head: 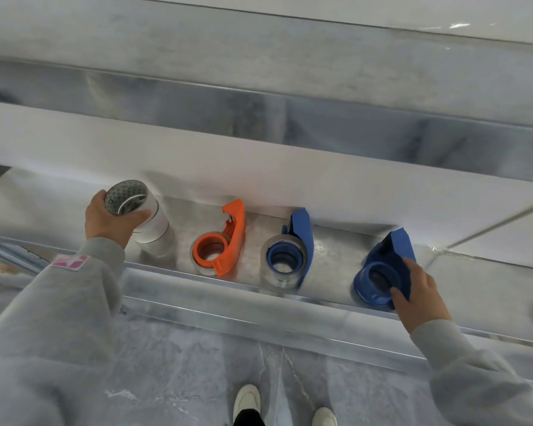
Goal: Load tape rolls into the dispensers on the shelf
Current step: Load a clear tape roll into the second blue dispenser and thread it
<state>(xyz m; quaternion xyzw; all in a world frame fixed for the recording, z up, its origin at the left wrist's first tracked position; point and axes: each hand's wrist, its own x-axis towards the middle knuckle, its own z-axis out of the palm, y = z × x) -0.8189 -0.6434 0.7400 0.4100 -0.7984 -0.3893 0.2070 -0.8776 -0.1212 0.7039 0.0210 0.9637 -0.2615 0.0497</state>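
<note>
Our left hand (105, 222) curls round the top tape roll (126, 198) of a white stack (154, 233) at nine o'clock on the shelf (228, 299). Our right hand (422, 293) pinches an empty blue dispenser (382, 272) between thumb and fingers at three o'clock. Between them lie an orange dispenser (231, 241) and a second blue dispenser (302, 238), both loaded. We cannot read the pink sleeve patch (71, 262).
</note>
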